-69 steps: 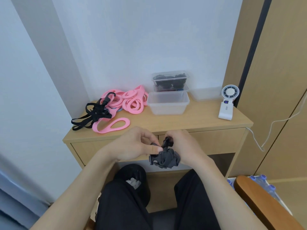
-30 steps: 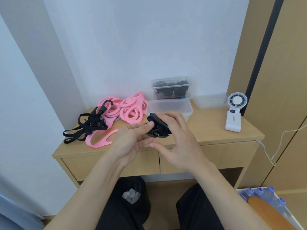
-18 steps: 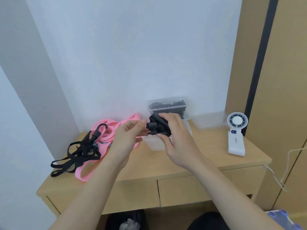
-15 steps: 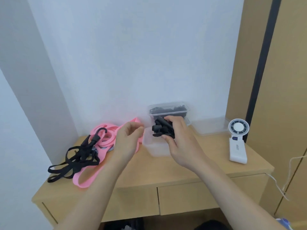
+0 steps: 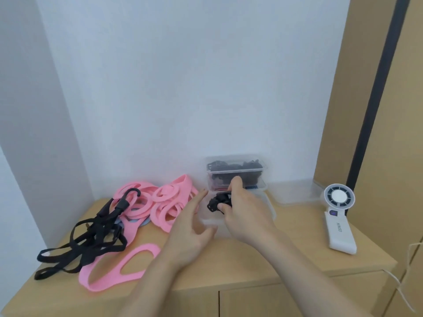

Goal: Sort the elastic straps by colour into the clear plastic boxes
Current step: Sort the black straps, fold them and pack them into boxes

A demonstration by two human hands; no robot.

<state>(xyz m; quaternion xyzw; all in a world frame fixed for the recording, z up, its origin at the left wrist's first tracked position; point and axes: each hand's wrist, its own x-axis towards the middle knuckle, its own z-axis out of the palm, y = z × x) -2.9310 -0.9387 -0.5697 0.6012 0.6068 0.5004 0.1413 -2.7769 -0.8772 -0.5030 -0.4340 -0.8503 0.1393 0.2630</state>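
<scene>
Right hand (image 5: 242, 216): centre of the frame, fingers and thumb curled round a bundled black strap (image 5: 217, 201), holding it over the near left part of the open clear box (image 5: 270, 209).
Left hand (image 5: 192, 232): just left of the right hand, fingers straight and loosely spread, palm turned towards the bundle, holding nothing.
Filled box (image 5: 235, 165): behind the open one, against the wall. It is clear, packed with black straps, and sits on top of another clear container whose contents I can't make out.
Spare clear tray (image 5: 295, 193): right of the boxes, against the wall.
Pink straps (image 5: 164, 202): a heap of loops left of centre, with one more flat loop lying nearer the front edge at lower left.
Loose black straps (image 5: 91, 239): a tangle at lower left, lying partly over the pink ones, with a hook end resting on the heap.
White handheld fan (image 5: 338, 220): right side of the frame, well apart from the boxes.
Wooden cabinet top (image 5: 251, 259): everything rests on it.
</scene>
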